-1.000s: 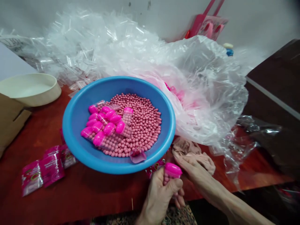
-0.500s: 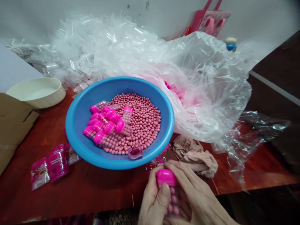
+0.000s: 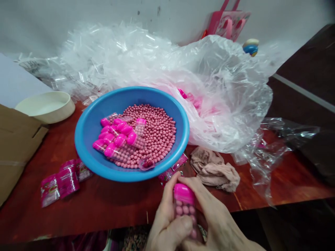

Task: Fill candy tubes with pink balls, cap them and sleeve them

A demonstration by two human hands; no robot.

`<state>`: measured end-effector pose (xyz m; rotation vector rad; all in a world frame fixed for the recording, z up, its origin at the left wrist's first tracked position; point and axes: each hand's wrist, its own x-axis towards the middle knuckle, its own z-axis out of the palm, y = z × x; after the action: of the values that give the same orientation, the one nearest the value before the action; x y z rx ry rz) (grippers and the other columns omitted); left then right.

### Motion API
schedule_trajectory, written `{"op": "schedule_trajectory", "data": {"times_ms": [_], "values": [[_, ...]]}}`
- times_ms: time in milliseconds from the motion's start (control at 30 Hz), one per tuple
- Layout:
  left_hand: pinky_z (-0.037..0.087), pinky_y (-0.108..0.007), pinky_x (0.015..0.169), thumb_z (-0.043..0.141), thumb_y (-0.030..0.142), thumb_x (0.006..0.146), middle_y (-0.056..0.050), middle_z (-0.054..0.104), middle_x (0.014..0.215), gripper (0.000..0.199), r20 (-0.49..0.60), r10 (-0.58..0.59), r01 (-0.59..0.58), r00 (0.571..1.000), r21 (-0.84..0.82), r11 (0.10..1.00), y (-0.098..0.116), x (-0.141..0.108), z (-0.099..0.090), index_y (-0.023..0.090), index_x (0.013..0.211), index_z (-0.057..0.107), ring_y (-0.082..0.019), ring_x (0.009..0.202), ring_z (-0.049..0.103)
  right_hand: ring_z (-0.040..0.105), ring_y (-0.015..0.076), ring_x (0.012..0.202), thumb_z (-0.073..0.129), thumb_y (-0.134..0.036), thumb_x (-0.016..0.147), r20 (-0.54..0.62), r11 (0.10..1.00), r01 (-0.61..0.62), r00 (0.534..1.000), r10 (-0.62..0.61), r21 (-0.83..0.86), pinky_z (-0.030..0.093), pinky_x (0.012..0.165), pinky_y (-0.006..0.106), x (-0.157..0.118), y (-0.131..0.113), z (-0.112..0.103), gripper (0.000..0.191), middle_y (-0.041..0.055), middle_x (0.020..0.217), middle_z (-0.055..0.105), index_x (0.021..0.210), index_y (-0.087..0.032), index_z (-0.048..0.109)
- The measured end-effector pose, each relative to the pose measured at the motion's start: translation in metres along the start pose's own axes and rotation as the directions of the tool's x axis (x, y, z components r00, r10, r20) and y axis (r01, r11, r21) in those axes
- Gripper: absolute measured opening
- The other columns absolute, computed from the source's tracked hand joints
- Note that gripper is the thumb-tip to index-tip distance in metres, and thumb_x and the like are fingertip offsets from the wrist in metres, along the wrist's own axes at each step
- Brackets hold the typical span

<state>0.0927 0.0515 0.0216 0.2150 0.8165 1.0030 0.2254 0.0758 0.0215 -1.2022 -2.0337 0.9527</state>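
At the table's left edge, a brown cardboard box [image 3: 15, 150] sits with its flap folded, and a cream round tray [image 3: 45, 106] stands just beyond it. Near the front left corner lie pink foil sachets [image 3: 64, 183], overlapping one another. Toward the middle, a blue plastic basin [image 3: 81, 153] rests on the red wooden tabletop [image 3: 86, 212], holding a heap of pink candy balls [image 3: 157, 139] and a cluster of filled tubes with magenta caps [image 3: 116, 137]. A heap of transparent plastic sleeves [image 3: 104, 52] rises behind the basin, and a large pinkish plastic bag [image 3: 225, 104] presses against its far right side. Two more sachets [image 3: 170, 170] lie between the basin's front rim and the hands.

At the table's front edge, a transparent tube [image 3: 184, 209] filled with pink balls and topped by a magenta cap stands nearly upright. The left hand [image 3: 167, 223] wraps its lower part, thumb across the front, and the right hand [image 3: 220, 219] closes on it from the other side, its fingers [image 3: 193, 183] against the cap. A crumpled beige cloth [image 3: 213, 170] lies just beyond the right hand, with crinkled plastic film [image 3: 264, 150] farther right.
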Motion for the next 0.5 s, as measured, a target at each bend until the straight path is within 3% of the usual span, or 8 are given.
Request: {"op": "schedule_trajectory", "data": {"times_ms": [133,267,333,400,500], "values": [[0.044,-0.016,0.058,0.077,0.021,0.068,0.0,0.065,0.078,0.075,0.039,0.016,-0.011,0.999,-0.145,0.989,-0.004,0.005,-0.001,0.023,0.136,0.047,-0.007,0.06,0.057,0.07,0.0261,0.08,0.07,-0.017,0.053,0.048,0.984,-0.177,0.983,0.178,-0.026,0.062,0.061,0.032,0.009,-0.008,-0.008,0.056,0.0067,0.092,0.068,0.107,-0.021,0.056],[0.047,-0.019,0.07,0.08,0.02,0.063,-0.005,0.065,0.094,0.075,-0.031,0.016,-0.021,0.999,-0.186,0.982,-0.01,0.006,-0.009,0.022,0.133,0.052,-0.01,0.074,0.06,0.068,0.0321,0.093,0.081,-0.028,0.049,0.151,0.945,-0.318,0.933,0.326,-0.075,0.062,0.067,0.037,0.011,-0.009,-0.014,0.069,0.0088,0.099,0.068,0.115,-0.025,0.058],[0.046,-0.018,0.065,0.079,0.022,0.065,-0.004,0.064,0.094,0.081,-0.015,-0.013,0.011,1.0,-0.154,0.988,-0.01,0.005,-0.013,0.025,0.138,0.046,-0.009,0.07,0.058,0.068,0.0323,0.094,0.082,-0.027,0.047,0.131,0.946,-0.317,0.937,0.323,-0.061,0.062,0.068,0.037,0.01,-0.011,-0.014,0.076,0.0098,0.102,0.068,0.119,-0.024,0.056],[0.043,-0.016,0.058,0.077,0.021,0.068,-0.003,0.064,0.092,0.079,0.043,-0.025,0.031,0.999,-0.136,0.99,-0.009,0.005,-0.015,0.029,0.14,0.043,-0.007,0.062,0.056,0.07,0.0291,0.084,0.081,-0.024,0.048,0.109,0.962,-0.268,0.956,0.272,-0.057,0.062,0.062,0.033,0.01,-0.012,-0.013,0.066,0.0074,0.094,0.069,0.11,-0.023,0.059],[0.043,-0.015,0.062,0.076,0.022,0.072,0.0,0.064,0.08,0.065,0.081,0.033,-0.021,0.996,-0.136,0.99,-0.008,0.005,-0.013,0.031,0.132,0.053,-0.006,0.062,0.056,0.069,0.0232,0.066,0.069,-0.018,0.056,0.039,0.992,-0.054,0.998,0.058,-0.114,0.058,0.051,0.03,0.01,-0.01,-0.008,0.046,0.0042,0.082,0.069,0.101,-0.021,0.056]]}}
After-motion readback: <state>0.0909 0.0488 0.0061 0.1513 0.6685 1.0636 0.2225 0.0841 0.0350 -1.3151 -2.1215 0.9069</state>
